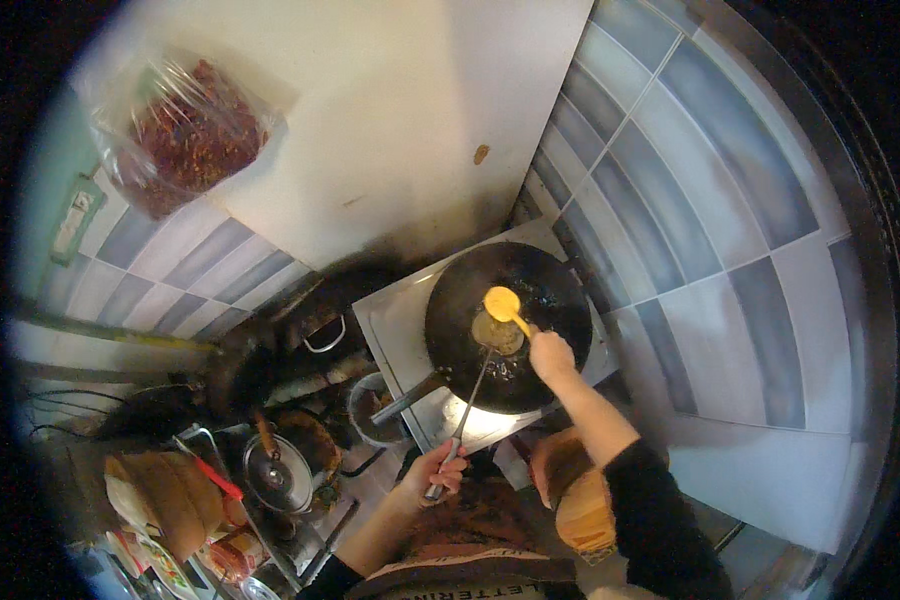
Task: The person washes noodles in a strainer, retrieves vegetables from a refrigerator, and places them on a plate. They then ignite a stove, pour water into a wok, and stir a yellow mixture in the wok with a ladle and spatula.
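Observation:
A black wok (457, 300) with a long handle sits on a metal stove (390, 322). In its middle lies a brownish, roundish piece of food (484, 330) amid shiny dark oil or liquid. My right hand (552, 358) grips the handle of a yellow spoon (502, 304); the spoon's round bowl is over the food's upper edge. With my left hand (439, 472) I hold the grey grip of a long thin metal utensil (474, 394). Its far end reaches the food's lower edge; whether it touches or lies beneath cannot be told.
The wok's handle (409, 397) points towards the lower left. Tiled wall (690, 225) rises close on the right. A clear plastic bag of dark red dried contents (195, 135) hangs upper left. At lower left stand a lidded pot (277, 472) and a red-handled utensil (217, 480).

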Action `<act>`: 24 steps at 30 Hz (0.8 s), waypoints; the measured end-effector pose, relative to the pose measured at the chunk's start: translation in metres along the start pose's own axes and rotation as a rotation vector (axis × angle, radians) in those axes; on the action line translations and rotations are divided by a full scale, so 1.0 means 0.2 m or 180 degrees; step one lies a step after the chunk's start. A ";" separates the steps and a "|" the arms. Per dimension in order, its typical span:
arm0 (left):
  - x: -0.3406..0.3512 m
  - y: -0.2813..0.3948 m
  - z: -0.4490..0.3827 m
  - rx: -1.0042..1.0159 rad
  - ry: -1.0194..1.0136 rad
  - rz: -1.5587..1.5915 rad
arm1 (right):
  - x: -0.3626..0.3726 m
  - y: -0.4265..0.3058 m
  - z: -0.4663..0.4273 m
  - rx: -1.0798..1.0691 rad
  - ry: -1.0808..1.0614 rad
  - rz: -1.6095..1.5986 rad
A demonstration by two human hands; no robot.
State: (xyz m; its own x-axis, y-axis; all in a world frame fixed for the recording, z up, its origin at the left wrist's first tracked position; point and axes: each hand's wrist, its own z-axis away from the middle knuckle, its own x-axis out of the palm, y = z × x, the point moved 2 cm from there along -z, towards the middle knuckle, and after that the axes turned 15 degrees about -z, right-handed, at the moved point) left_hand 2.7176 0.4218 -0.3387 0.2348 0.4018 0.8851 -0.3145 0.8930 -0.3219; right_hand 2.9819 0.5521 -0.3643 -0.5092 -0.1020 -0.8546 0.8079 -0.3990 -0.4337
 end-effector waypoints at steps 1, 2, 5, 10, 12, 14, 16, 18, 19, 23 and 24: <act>0.00 -0.01 0.00 -0.0030 0.0045 -0.0027 | -0.01 0.00 0.00 0.0007 -0.0137 -0.0054; 0.00 0.00 0.00 -0.0103 0.0144 -0.0056 | 0.00 -0.01 0.02 -0.0341 -0.0480 -0.0053; 0.02 0.00 0.00 -0.0089 0.0067 0.0148 | -0.01 -0.01 0.07 -0.0532 -0.0879 0.0033; 0.04 0.01 -0.01 -0.0173 0.0421 -0.0058 | -0.02 0.01 0.08 -0.0193 -0.0631 0.0202; 0.04 0.02 -0.01 -0.0102 0.0589 -0.0269 | 0.00 0.02 0.08 -0.0294 -0.1056 0.0250; 0.04 0.01 -0.01 -0.0196 0.0473 -0.0065 | -0.01 0.02 0.08 -0.0490 -0.0700 0.0440; 0.04 0.02 -0.01 -0.0030 0.0607 -0.0211 | -0.03 0.02 0.08 -0.0518 -0.0181 0.0494; 0.03 0.03 0.00 0.0110 0.1089 -0.0363 | -0.03 0.03 0.09 -0.0068 -0.0603 0.0283; 0.03 0.04 0.01 0.0028 0.0984 -0.0517 | -0.03 0.03 0.10 0.0244 -0.0773 0.0267; 0.04 0.05 0.00 -0.0114 0.0367 -0.0267 | -0.02 -0.03 0.09 -0.0920 -0.0446 -0.0290; 0.04 0.06 0.00 -0.0058 0.0341 -0.0273 | -0.02 -0.03 0.08 -0.0827 -0.0122 0.0079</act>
State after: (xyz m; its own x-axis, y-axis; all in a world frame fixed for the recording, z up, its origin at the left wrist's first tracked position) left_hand 2.7155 0.4350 -0.3354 0.3573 0.3423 0.8690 -0.2724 0.9281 -0.2536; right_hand 2.9737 0.5412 -0.3544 -0.4950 -0.1452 -0.8567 0.8669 -0.1490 -0.4757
